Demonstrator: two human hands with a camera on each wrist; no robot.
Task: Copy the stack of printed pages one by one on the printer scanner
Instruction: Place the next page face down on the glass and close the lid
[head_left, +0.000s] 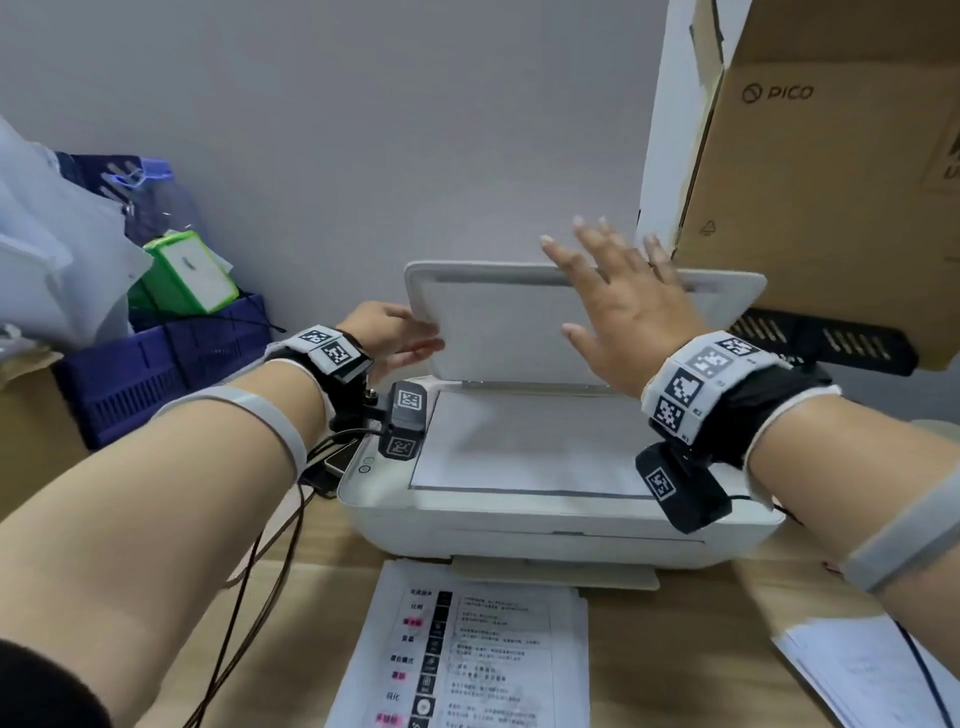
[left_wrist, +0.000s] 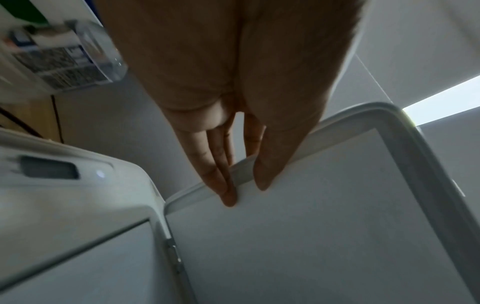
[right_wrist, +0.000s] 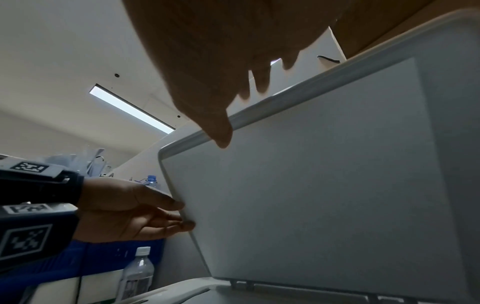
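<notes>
The white printer (head_left: 519, 525) stands on the wooden desk with its scanner lid (head_left: 498, 322) raised nearly upright. A white sheet (head_left: 519, 441) lies flat on the scanner glass. My left hand (head_left: 426, 338) pinches the lid's left edge, thumb on the inner face and fingers behind; the left wrist view shows this grip (left_wrist: 244, 191) on the lid (left_wrist: 324, 226). My right hand (head_left: 608, 291) is open with fingers spread in front of the lid's top edge; whether it touches the lid (right_wrist: 324, 195) I cannot tell. A stack of printed pages (head_left: 467, 654) lies in front of the printer.
A PICO cardboard box (head_left: 831, 182) overhangs the printer's right side, above a black vented device (head_left: 821, 338). A blue crate (head_left: 156, 374), a green box (head_left: 187, 275) and plastic bags crowd the left. Cables (head_left: 260, 571) hang from my left wrist. More paper (head_left: 872, 670) lies at the right.
</notes>
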